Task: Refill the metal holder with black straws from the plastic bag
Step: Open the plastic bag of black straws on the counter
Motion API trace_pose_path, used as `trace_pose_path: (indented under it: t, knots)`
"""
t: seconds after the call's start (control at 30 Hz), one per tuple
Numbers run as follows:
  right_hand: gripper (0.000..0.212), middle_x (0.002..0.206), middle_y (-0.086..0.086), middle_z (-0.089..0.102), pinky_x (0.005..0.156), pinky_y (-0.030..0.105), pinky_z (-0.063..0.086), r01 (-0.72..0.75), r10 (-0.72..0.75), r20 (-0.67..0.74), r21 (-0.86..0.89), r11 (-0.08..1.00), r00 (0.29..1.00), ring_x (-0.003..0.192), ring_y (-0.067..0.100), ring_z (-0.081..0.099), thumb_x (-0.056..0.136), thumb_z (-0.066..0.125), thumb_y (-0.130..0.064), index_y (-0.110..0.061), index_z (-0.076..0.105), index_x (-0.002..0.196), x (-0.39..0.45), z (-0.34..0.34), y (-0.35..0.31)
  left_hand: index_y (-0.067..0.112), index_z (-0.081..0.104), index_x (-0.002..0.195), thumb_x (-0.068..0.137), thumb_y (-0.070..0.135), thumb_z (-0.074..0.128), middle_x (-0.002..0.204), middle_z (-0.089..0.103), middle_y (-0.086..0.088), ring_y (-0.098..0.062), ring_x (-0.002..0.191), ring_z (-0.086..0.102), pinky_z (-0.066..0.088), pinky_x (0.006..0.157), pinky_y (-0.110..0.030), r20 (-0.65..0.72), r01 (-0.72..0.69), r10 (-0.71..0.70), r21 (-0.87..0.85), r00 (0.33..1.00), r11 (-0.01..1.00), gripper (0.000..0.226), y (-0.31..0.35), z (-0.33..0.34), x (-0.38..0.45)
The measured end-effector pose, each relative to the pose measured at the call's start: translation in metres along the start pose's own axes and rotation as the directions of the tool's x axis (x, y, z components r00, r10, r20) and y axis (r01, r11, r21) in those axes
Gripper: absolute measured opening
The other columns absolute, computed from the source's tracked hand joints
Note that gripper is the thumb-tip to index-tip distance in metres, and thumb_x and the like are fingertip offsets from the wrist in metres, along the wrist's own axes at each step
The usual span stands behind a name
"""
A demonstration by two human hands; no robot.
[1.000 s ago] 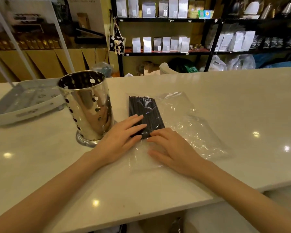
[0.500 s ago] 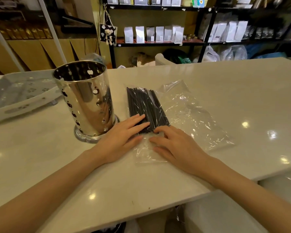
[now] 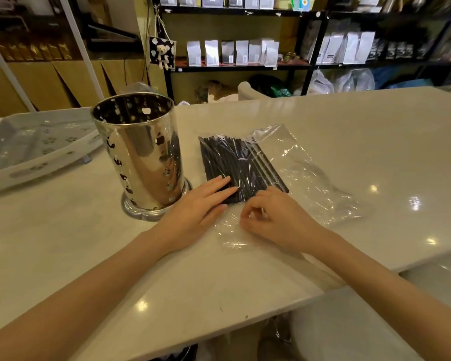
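Observation:
A shiny perforated metal holder (image 3: 141, 155) stands upright on the pale counter, left of centre; no straws show above its rim. To its right lies a clear plastic bag (image 3: 305, 175) with a bundle of black straws (image 3: 235, 165) inside. My left hand (image 3: 198, 204) lies flat with straight fingers on the near end of the straws, pressing through the plastic. My right hand (image 3: 274, 217) sits just right of it on the bag's near end, fingers curled and pinching the plastic.
A white plastic tray (image 3: 37, 149) sits at the far left of the counter (image 3: 349, 126). The counter's front edge runs diagonally below my forearms. Dark shelves with silver pouches (image 3: 232, 52) stand behind the counter.
My right hand's fingers have curled in from lying flat and now pinch the plastic at the bag's near end. My left hand has stayed flat on the straws.

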State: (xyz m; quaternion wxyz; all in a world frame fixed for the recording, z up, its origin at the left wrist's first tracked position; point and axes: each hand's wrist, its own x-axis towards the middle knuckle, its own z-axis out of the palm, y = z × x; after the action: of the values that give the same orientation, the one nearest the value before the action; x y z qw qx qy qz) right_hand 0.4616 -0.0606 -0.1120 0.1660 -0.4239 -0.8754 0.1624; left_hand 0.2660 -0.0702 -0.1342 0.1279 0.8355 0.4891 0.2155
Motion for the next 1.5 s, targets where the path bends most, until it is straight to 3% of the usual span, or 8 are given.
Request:
trace_pose_path:
  t: [0.3, 0.5, 0.73, 0.83, 0.97, 1.17, 1.27, 1.5]
  knots:
    - [0.002, 0.077, -0.001, 0.066, 0.077, 0.028, 0.045, 0.029, 0.025, -0.16, 0.323, 0.946, 0.987, 0.077, 0.01, 0.054, 0.079, 0.071, -0.018, -0.018, 0.071, 0.076, -0.019, -0.015, -0.006, 0.024, 0.031, 0.138, 0.094, 0.026, 0.04, 0.151, 0.022, 0.005, -0.002, 0.137, 0.01, 0.009, 0.111, -0.021, -0.016, -0.001, 0.002, 0.045, 1.0, 0.999, 0.046, 0.001, 0.002, 0.001]
    - [0.012, 0.071, -0.006, 0.067, 0.069, 0.026, 0.049, 0.162, -0.049, -0.26, 0.434, 0.886, 0.964, 0.069, 0.013, 0.06, 0.073, 0.071, -0.029, -0.019, 0.074, 0.079, -0.047, -0.036, -0.007, 0.018, 0.053, 0.124, 0.087, 0.024, 0.046, 0.138, 0.046, -0.005, -0.019, 0.13, 0.039, 0.029, 0.107, -0.031, -0.153, -0.021, 0.039, 0.121, 0.987, 0.992, 0.038, 0.016, 0.0, 0.004]
    - [0.036, 0.089, -0.009, 0.067, 0.078, 0.017, 0.044, 0.246, -0.209, -0.251, 0.128, 0.961, 0.945, 0.08, 0.002, 0.057, 0.079, 0.066, -0.017, -0.029, 0.059, 0.112, -0.079, -0.035, -0.002, 0.008, 0.064, 0.105, 0.091, 0.031, 0.041, 0.123, 0.059, -0.013, -0.016, 0.121, 0.044, 0.025, 0.104, -0.018, 0.165, -0.44, 0.433, 0.01, 0.886, 0.898, 0.034, 0.072, 0.016, 0.045]
    - [0.047, 0.096, -0.008, 0.065, 0.08, 0.017, 0.045, 0.166, -0.119, -0.226, 0.202, 0.965, 0.967, 0.086, 0.005, 0.057, 0.077, 0.065, -0.01, -0.029, 0.053, 0.118, -0.087, -0.042, 0.002, 0.012, 0.06, 0.107, 0.089, 0.027, 0.05, 0.116, 0.055, 0.006, -0.001, 0.107, 0.045, 0.031, 0.106, -0.029, 0.17, -0.376, 0.397, -0.146, 0.902, 0.915, 0.026, 0.084, 0.022, 0.052]
    - [0.035, 0.092, -0.005, 0.068, 0.085, 0.025, 0.042, 0.015, 0.001, -0.187, 0.086, 0.996, 0.982, 0.088, 0.01, 0.058, 0.073, 0.048, -0.026, -0.022, 0.062, 0.105, -0.087, -0.055, 0.023, 0.021, 0.042, 0.13, 0.089, 0.046, 0.042, 0.13, 0.05, 0.005, -0.007, 0.114, 0.048, 0.039, 0.099, -0.03, 0.248, -0.392, 0.397, -0.073, 0.884, 0.917, 0.049, 0.084, 0.029, 0.059]
    - [0.034, 0.101, -0.005, 0.069, 0.097, 0.027, 0.028, -0.121, 0.09, -0.103, -0.361, 0.925, 0.991, 0.108, 0.019, 0.058, 0.074, 0.041, -0.023, -0.024, 0.068, 0.093, -0.078, -0.058, 0.069, 0.017, 0.038, 0.136, 0.082, 0.061, 0.035, 0.145, 0.038, -0.003, -0.017, 0.132, 0.035, 0.016, 0.108, -0.021, 0.269, -0.422, 0.375, 0.146, 0.887, 0.895, 0.069, 0.085, 0.031, 0.072]
    - [0.035, 0.093, -0.008, 0.07, 0.098, 0.028, 0.028, -0.123, 0.064, -0.149, -0.436, 0.891, 0.987, 0.099, 0.017, 0.063, 0.077, 0.035, -0.025, -0.026, 0.068, 0.086, -0.081, -0.056, 0.075, 0.025, 0.023, 0.141, 0.079, 0.065, 0.016, 0.152, 0.023, 0.003, -0.01, 0.14, 0.017, 0.011, 0.116, -0.034, 0.294, -0.4, 0.347, 0.144, 0.89, 0.905, 0.074, 0.081, 0.038, 0.082]
    - [0.03, 0.081, -0.008, 0.071, 0.091, 0.031, 0.031, -0.069, -0.073, -0.257, -0.503, 0.862, 0.964, 0.082, 0.015, 0.064, 0.082, 0.042, -0.021, -0.027, 0.071, 0.086, -0.093, -0.061, 0.083, 0.034, -0.001, 0.142, 0.067, 0.068, -0.018, 0.154, -0.002, 0.014, 0.002, 0.136, -0.013, -0.013, 0.112, -0.028, 0.405, -0.383, 0.273, 0.219, 0.873, 0.898, 0.084, 0.073, 0.058, 0.091]
